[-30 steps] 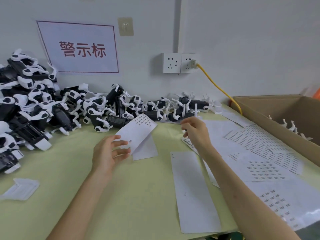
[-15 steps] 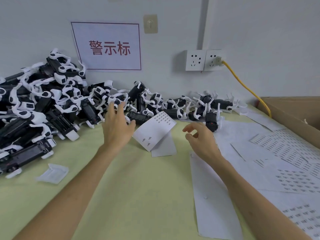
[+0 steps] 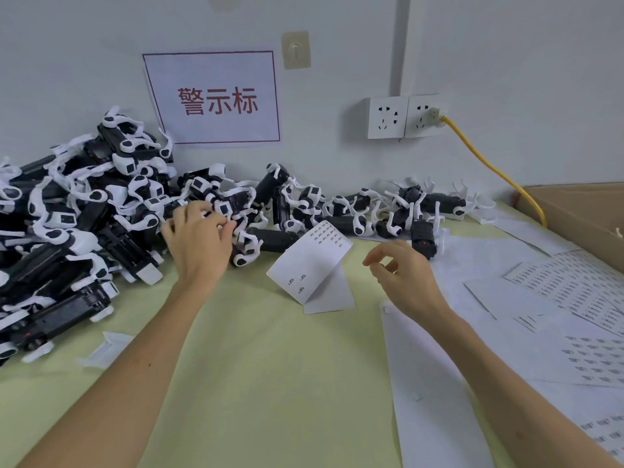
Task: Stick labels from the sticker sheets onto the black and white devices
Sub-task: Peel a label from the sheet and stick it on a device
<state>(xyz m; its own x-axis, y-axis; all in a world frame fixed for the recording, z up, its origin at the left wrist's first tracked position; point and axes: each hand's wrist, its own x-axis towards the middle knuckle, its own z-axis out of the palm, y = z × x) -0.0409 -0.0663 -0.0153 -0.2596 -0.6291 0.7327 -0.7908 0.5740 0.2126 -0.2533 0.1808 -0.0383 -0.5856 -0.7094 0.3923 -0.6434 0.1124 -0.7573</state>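
Since a second ago the left hand (image 3: 199,241) has left the folded sticker sheet (image 3: 312,261) and reached to ten o'clock into the pile of devices (image 3: 84,214), fingers curled on one device (image 3: 224,210), mostly hidden by knuckles; the right hand (image 3: 405,278) hovers at three o'clock of that sheet, fingers loosely parted, gripping nothing visible; whether a fingertip carries anything is too small to tell; bare table (image 3: 270,383) lies open toward six o'clock; sticker sheets (image 3: 557,288) at three o'clock run off the frame beside a cardboard box (image 3: 574,214); devices are black with white curved clips.

Head-worn view looks down; table (image 3: 270,383) close.
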